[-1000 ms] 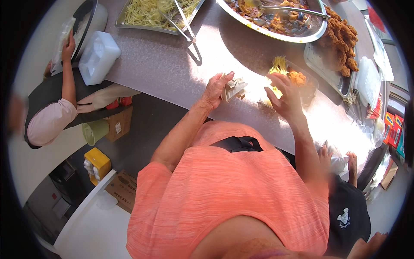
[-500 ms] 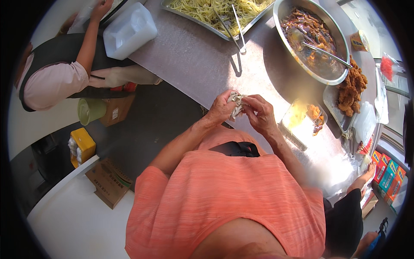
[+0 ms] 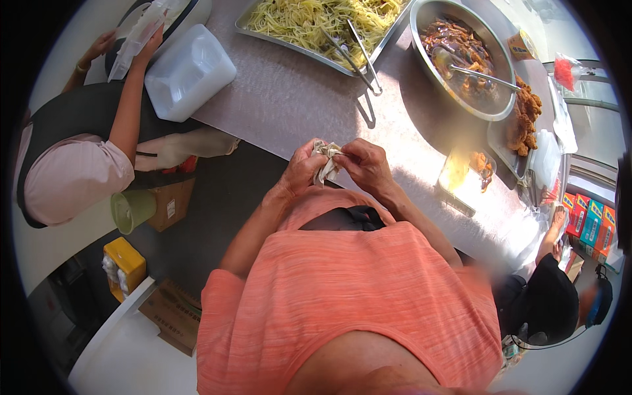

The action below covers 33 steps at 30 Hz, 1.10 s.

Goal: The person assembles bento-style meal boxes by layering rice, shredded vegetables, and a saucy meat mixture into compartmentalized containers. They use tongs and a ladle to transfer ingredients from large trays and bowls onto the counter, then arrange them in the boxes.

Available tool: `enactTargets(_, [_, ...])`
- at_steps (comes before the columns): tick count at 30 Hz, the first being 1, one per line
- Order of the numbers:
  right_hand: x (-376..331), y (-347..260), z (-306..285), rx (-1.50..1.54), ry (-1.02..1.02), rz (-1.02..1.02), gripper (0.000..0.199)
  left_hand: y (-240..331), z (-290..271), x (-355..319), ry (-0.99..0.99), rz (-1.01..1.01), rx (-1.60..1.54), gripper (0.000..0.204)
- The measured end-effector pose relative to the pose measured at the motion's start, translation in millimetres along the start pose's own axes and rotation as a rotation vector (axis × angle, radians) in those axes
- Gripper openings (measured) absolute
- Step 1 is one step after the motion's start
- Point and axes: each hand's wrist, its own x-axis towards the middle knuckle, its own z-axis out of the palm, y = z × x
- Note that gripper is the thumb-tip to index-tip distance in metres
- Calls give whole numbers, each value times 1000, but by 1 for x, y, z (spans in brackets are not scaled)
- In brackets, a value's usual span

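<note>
A crumpled whitish cloth (image 3: 326,163), perhaps a wiping rag or a wad of tissue, is held in front of my waist at the table's near edge. My left hand (image 3: 301,170) is closed around its left side. Thumb and fingers of my right hand (image 3: 366,164) pinch the cloth's upper right edge. Nearest to my right hand on the table (image 3: 289,112) is a see-through food box (image 3: 459,191) in bright sun, with yellow food in one part and brown pieces in another.
Shredded yellow-green food fills a metal tray (image 3: 243,26) with tongs (image 3: 355,56). Beyond it stand a steel bowl (image 3: 421,49) of brown stew with a ladle (image 3: 484,76), and fried pieces (image 3: 525,118). White plastic boxes (image 3: 191,72) lie left, beside a co-worker (image 3: 79,171). Another person (image 3: 543,296) is at right.
My hands and the cloth sit a little further left in the picture, still together. The view has shifted. At left, the co-worker's hands now show, holding up a see-through plastic container.
</note>
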Motion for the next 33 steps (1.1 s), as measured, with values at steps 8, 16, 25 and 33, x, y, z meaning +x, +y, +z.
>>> enactTargets(8, [2,-11,39,31,-71,-26,10,12,-41,-11,129,95,149,21])
enactTargets(16, [11,7,32,-216,8,-50,19,20,-75,0,198,144,28,17])
enactTargets(25, [77,33,-1,-573,227,-206,23,27,-92,12,298,180,50,24])
enactTargets(33, [126,71,-16,-789,130,82,61,29,-98,25,412,196,267,19])
